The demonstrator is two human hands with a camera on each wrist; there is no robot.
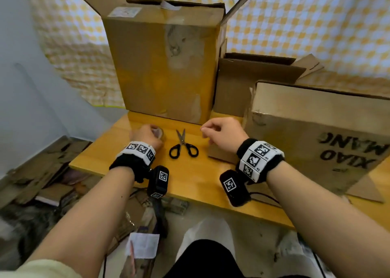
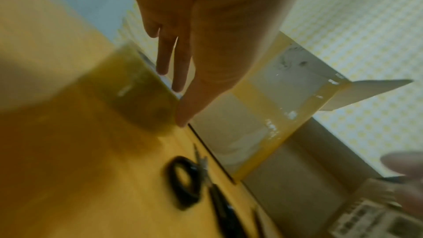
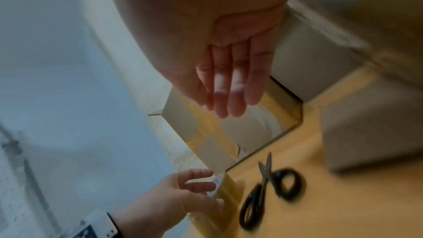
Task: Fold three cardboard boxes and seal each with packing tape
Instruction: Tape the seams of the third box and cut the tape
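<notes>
A wooden desk (image 1: 190,172) stands before a yellow-checked cloth backdrop (image 1: 295,24), with flattened cardboard scraps on the floor beside it. The step in hand appears to be taking up the tape: the left hand (image 1: 145,135) is at the tape roll (image 1: 158,132), its fingers (image 3: 199,185) spread and touching the roll's side; whether they have closed on it cannot be told. The right hand (image 1: 223,133) hovers loosely curled and holds nothing. One pair of scissors (image 1: 183,146) lies between the two hands, untouched. Count: three boxes, one roll, one pair of scissors. The tall box (image 1: 162,67) stands just beyond the fingers, upper flaps open, old tape on its face. A smaller open box (image 1: 253,81) sits behind the right hand, and a printed box (image 1: 316,134) lies tilted just right of it. The next move probably calls for a firm grip on the roll, finding its free end, and closing the tall box's flaps.
</notes>
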